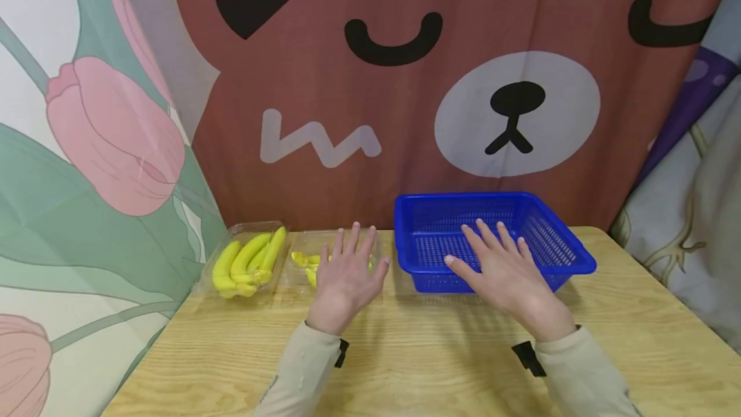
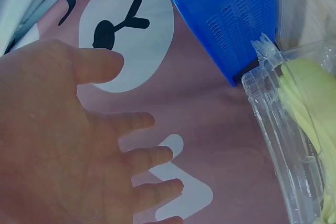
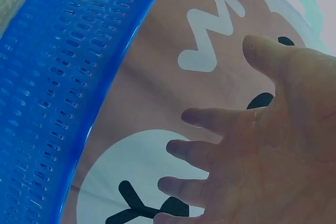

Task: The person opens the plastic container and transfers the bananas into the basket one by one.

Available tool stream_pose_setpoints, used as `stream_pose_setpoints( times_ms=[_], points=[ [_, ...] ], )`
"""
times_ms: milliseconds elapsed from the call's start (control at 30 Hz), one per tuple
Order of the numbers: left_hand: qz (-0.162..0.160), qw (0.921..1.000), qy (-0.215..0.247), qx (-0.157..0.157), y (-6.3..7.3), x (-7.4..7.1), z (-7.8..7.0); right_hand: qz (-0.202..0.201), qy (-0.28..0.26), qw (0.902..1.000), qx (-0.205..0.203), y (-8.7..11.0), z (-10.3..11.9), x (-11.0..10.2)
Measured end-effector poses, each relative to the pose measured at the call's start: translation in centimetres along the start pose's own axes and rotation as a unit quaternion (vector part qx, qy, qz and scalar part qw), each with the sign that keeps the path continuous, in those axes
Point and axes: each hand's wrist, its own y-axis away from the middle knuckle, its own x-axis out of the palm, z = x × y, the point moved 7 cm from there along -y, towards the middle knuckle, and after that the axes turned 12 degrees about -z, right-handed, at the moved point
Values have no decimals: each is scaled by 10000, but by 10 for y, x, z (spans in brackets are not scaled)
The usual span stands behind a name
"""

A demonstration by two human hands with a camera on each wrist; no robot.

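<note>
Both hands are held out with fingers spread and nothing in them. My left hand [image 1: 347,278] overlaps a clear plastic container [image 1: 301,240] in the head view, hiding part of the yellow pieces [image 1: 301,259] inside it. To its left a second clear container [image 1: 234,230] holds several yellow bananas [image 1: 249,259]. My right hand [image 1: 506,275] is in front of a blue plastic basket [image 1: 408,262] with slotted walls, its fingers overlapping the basket's inside. The right wrist view shows the right palm [image 3: 283,145] apart from the blue basket [image 3: 58,77].
The containers and the basket stand along the back of a light wooden table [image 1: 405,365]. Right behind them hangs a brown curtain [image 1: 324,192] with a bear face. A tulip-print cloth [image 1: 116,140] hangs at the left, and another patterned cloth [image 1: 689,211] at the right.
</note>
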Motion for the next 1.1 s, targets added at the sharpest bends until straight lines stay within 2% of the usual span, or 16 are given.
stream_pose_setpoints(
  times_ms=[367, 600, 900, 1100],
  points=[
    [23, 9998, 102, -158, -2, -2, 7, 31, -71, 10000, 39, -5, -7, -1],
    [4, 9998, 201, -76, -3, -2, 13, 26, -185, 9998, 62, -7, -6, 4],
    [-154, 9997, 113, -118, -1, -2, 41, -6, -436, 9989, -159, -20, 29, 25],
    [-312, 9994, 37, -139, 3, -3, 68, 15, -475, 9981, -386, -27, 64, 42]
  ],
)
